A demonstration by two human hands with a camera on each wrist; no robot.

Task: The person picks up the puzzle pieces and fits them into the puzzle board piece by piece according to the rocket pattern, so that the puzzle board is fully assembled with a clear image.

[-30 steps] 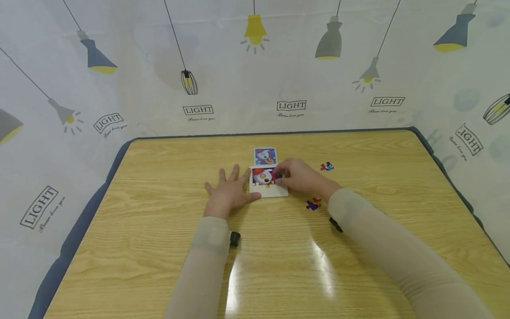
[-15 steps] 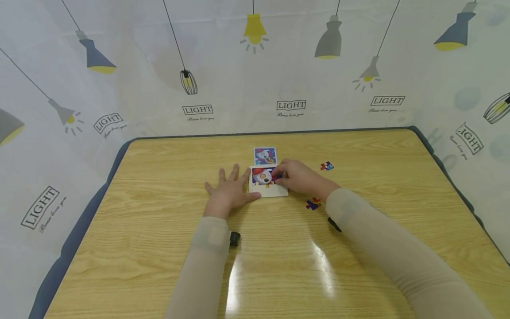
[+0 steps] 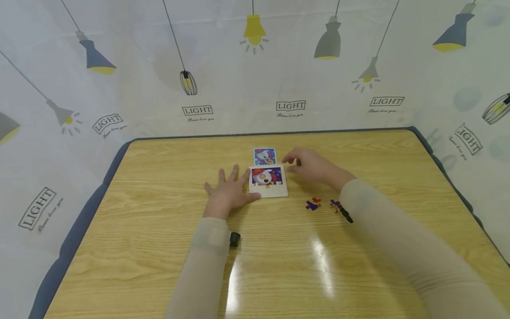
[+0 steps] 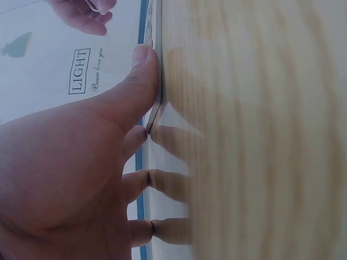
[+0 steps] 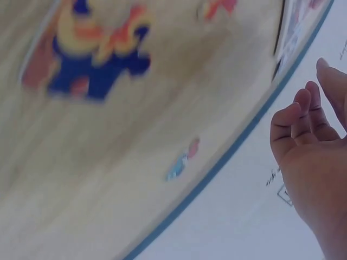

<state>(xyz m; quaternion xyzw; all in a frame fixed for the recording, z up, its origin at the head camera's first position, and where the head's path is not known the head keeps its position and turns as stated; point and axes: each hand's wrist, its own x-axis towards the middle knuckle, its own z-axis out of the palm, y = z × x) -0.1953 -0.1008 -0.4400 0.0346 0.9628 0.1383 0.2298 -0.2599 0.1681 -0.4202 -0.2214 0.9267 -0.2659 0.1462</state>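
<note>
pale four-sided puzzle board (image 3: pixel 275 192), lying flat near the middle of the wood-grain table (image 3: pixel 139 266), bears joined glossy pieces (image 3: pixel 264 176) with a red-topped white face on purple across its upper part; the strip at its 6 o'clock is bare. the face's top points to 12 o'clock, as on the small blue square picture card (image 3: pixel 264 156) just off the board's 12 o'clock edge. foreshortening hides which of the board's sides is longer.

the left hand (image 3: pixel 228 194), at 8 to 9 o'clock, has its fingers spread apart, index tip at the board's corner and thumb resting on its near edge. the right hand (image 3: pixel 314 165), at 2 o'clock, bends its fingers loosely, thumb and fingertips apart.

at 4 o'clock lie a purple-and-orange piece (image 3: pixel 313 204) and, farther out, a purple-and-yellow piece (image 3: pixel 335 205) partly covered by a black wrist device (image 3: pixel 346 215). a small blue-and-red piece (image 5: pixel 183 160) is blurred in the right wrist view; the right arm blocks it from the head view.
</note>
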